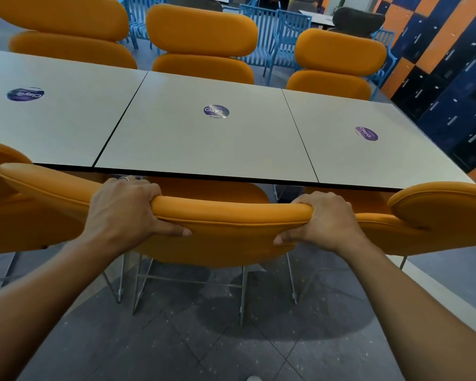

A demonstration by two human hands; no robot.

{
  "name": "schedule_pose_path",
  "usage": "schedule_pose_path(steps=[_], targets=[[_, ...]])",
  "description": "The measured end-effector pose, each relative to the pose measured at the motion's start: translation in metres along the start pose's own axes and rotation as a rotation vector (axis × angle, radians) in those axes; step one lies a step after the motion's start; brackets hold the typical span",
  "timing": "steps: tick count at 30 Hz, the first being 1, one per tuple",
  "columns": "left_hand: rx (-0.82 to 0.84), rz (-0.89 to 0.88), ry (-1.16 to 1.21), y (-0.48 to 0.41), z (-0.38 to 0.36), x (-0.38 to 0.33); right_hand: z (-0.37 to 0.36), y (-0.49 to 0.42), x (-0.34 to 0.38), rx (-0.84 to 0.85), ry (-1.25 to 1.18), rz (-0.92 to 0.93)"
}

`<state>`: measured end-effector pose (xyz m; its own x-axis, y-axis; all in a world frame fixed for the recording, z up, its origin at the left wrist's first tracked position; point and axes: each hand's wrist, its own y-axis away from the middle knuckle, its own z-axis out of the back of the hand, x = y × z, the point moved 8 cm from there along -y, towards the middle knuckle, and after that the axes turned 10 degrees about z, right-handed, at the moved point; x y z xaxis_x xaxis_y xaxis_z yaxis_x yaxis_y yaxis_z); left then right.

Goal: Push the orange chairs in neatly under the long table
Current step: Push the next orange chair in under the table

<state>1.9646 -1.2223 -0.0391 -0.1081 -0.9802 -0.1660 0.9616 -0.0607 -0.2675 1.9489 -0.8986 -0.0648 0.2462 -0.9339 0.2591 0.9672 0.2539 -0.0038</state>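
The long grey table is made of three joined tops, each with a round purple sticker. On its near side stands an orange chair with thin metal legs, its seat partly under the table edge. My left hand grips the top of its backrest on the left, fingers over the far side, thumb underneath. My right hand grips the same backrest on the right. Two more orange chairs flank it: one at the left, one at the right. Three orange chairs stand along the far side.
Blue slatted chairs stand behind the far row. A wall of blue and orange lockers runs along the right. Dark tiled floor lies under and behind the held chair.
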Motion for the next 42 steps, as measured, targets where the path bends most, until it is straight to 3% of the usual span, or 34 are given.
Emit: schedule_pose_path(steps=[32, 38, 42], targets=[[-0.023, 0.003, -0.060, -0.021, -0.021, -0.061, 0.024, -0.026, -0.063, 0.013, -0.135, 0.008], [0.025, -0.025, -0.060, -0.015, -0.019, -0.057, 0.022, -0.025, -0.065, 0.002, -0.126, 0.004], [-0.008, 0.058, -0.139, -0.009, -0.016, -0.036, 0.021, -0.024, -0.067, 0.004, -0.098, 0.003]])
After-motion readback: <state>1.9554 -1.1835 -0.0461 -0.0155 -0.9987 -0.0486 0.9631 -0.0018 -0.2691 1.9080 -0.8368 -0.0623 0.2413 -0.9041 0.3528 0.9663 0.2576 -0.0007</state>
